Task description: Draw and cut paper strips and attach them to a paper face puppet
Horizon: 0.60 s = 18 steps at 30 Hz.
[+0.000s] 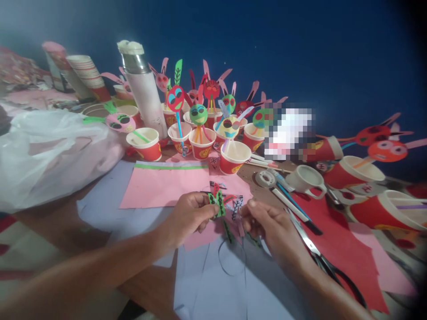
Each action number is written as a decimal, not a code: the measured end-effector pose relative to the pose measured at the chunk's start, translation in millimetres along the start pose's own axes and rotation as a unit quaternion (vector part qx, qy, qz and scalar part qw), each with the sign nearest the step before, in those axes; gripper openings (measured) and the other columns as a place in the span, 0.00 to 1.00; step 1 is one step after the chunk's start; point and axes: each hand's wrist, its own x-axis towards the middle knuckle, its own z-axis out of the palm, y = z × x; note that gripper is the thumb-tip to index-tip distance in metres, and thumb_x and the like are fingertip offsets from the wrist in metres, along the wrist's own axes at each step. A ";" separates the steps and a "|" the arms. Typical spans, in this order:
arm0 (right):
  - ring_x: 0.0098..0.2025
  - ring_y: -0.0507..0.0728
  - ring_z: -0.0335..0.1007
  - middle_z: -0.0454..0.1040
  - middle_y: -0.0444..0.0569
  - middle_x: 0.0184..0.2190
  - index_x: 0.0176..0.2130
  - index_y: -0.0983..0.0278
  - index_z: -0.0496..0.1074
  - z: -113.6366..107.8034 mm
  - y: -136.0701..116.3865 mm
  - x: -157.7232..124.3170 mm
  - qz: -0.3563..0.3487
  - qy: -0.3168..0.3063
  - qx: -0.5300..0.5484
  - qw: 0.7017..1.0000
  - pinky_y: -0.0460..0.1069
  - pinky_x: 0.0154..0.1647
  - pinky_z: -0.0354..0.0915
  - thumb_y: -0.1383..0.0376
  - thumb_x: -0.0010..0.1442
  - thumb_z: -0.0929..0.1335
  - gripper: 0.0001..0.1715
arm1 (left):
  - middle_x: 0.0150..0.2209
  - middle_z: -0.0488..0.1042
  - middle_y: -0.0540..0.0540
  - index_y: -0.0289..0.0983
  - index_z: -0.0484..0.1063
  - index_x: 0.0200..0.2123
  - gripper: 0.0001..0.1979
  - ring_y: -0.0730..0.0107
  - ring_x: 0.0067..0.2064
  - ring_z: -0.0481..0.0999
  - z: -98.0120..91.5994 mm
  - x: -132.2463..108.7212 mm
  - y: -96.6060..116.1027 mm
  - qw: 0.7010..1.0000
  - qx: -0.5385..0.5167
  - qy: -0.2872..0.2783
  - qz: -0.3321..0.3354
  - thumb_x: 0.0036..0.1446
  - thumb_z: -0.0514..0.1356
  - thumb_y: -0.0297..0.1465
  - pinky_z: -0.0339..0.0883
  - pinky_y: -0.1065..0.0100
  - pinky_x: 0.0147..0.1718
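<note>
My left hand (196, 211) pinches a small green paper cutout (220, 205) with black drawn marks, above the middle of the table. A red cutout (216, 190) shows just behind its top. My right hand (263, 218) is closed, thumb against fingers, a short way to the right. Beside its fingertips is a white paper cutout (236, 209) with black lines; whether the fingers grip it or something thinner, I cannot tell. Below the hands, a thin dark strip (219, 258) curls in a loop over pale blue paper (207, 284).
Red paper cups (235, 162) with paper-face figures stand along the back. A white bottle (145, 93) rises behind, and a plastic bag (50, 155) bulges at left. Scissors (312, 246), a tape roll (265, 178) and a mug (307, 180) lie right. Pink paper (163, 184) lies ahead.
</note>
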 end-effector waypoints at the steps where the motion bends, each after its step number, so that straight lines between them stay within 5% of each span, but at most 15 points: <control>1: 0.17 0.47 0.58 0.67 0.42 0.16 0.26 0.65 0.71 -3.2 0.9 1.9 0.004 0.011 0.013 1.000 0.43 0.18 0.54 0.49 0.56 0.66 0.22 | 0.11 0.59 0.57 0.36 0.63 0.20 0.09 0.81 0.14 0.56 -0.2 0.0 0.6 1.000 -0.002 0.005 -0.002 0.45 0.59 0.33 0.49 0.76 0.14; 18: 0.18 0.48 0.58 0.66 0.42 0.16 0.24 0.65 0.69 -4.6 -1.1 2.8 0.023 0.005 -0.007 1.000 0.44 0.19 0.55 0.50 0.53 0.68 0.21 | 0.13 0.58 0.58 0.35 0.65 0.20 0.08 0.82 0.14 0.55 0.1 0.6 -0.1 1.000 0.007 -0.022 0.004 0.44 0.60 0.32 0.50 0.75 0.14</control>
